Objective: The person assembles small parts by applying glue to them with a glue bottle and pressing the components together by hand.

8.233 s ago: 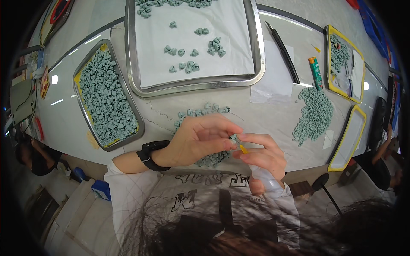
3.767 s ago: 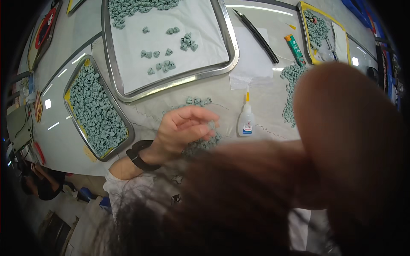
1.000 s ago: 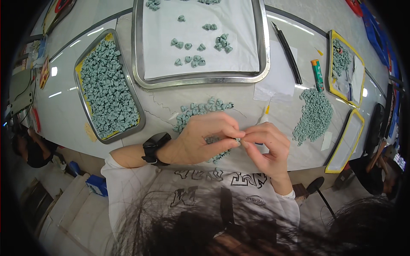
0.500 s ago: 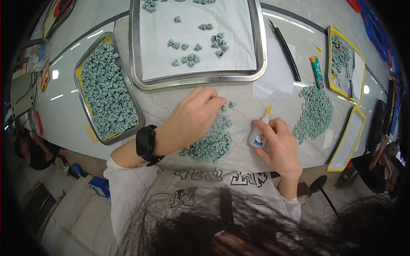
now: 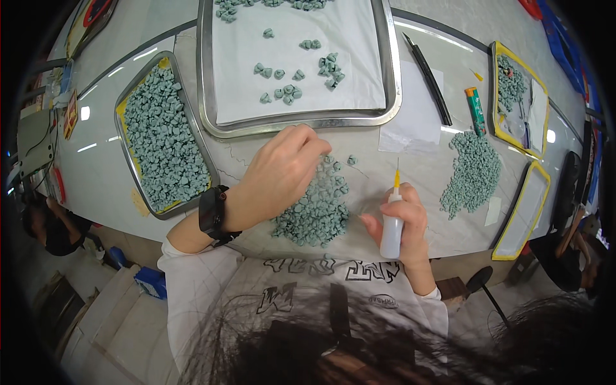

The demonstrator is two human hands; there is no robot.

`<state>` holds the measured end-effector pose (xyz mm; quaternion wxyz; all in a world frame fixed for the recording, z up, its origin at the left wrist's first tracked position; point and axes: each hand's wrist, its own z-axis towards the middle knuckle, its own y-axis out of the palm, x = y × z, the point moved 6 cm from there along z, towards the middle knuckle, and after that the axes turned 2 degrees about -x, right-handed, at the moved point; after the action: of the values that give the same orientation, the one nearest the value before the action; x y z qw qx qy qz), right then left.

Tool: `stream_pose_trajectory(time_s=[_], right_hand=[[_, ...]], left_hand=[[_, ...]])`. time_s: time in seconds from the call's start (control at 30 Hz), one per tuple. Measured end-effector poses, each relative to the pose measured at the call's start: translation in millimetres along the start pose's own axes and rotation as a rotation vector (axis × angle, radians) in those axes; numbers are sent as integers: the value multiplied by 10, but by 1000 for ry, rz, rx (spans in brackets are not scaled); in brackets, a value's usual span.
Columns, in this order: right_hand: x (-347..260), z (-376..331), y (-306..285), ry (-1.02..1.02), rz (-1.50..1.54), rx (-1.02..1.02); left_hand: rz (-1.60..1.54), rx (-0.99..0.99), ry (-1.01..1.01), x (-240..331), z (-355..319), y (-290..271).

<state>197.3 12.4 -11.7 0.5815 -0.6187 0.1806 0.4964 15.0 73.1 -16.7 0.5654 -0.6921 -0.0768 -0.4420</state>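
Head view: pale squeeze bottle (image 5: 390, 240) in the right hand (image 5: 411, 221), nozzle toward the top of the frame

Right of centre in the frame, the squeeze bottle has its long axis running nearly straight up the picture, leaning slightly right at the top. Its yellow needle nozzle (image 5: 397, 178) points to the upper edge; the rounded base faces the lower edge. The right hand's fingers curl around the bottle, one crossing in front near the neck, while the thumb stands out to the left, apart from it.

At the centre, the left hand (image 5: 279, 176) arches over the upper left of a heap of grey-green pieces (image 5: 312, 221) on the worktop (image 5: 359, 138). Its fingers are bent and drawn together; their tips are largely hidden, so whether they grip a piece cannot be told. One loose piece (image 5: 351, 160) lies to the right of these fingers.

A metal tray (image 5: 301, 127) with a white lining fills the upper middle, and a narrower tray (image 5: 200, 144) of similar pieces slants at left. Smaller grains (image 5: 473, 173) spread at right, below a green tube (image 5: 475, 110).
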Motion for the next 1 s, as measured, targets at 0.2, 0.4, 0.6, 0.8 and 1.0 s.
stream_pose_trajectory(time_s=[0.2,0.4,0.6,0.8,1.0], right_hand=[[-188,36,-133,-182,238,241],[-331,53,-126,-289,209,148],[-383,83,-187,-348,299,206],[-307,59,-148,-293,365,193],[-319,65,-129,-243,359,180]], left_hand=[[-868,-230,-100,301,-49,-125],[-1492,-273,-378,159,-150,188],[-1437,-311,-529,221,-165,191],[-1438,-320,-512,206,-190,220],[-1473,-317,-497,190,-203,257]])
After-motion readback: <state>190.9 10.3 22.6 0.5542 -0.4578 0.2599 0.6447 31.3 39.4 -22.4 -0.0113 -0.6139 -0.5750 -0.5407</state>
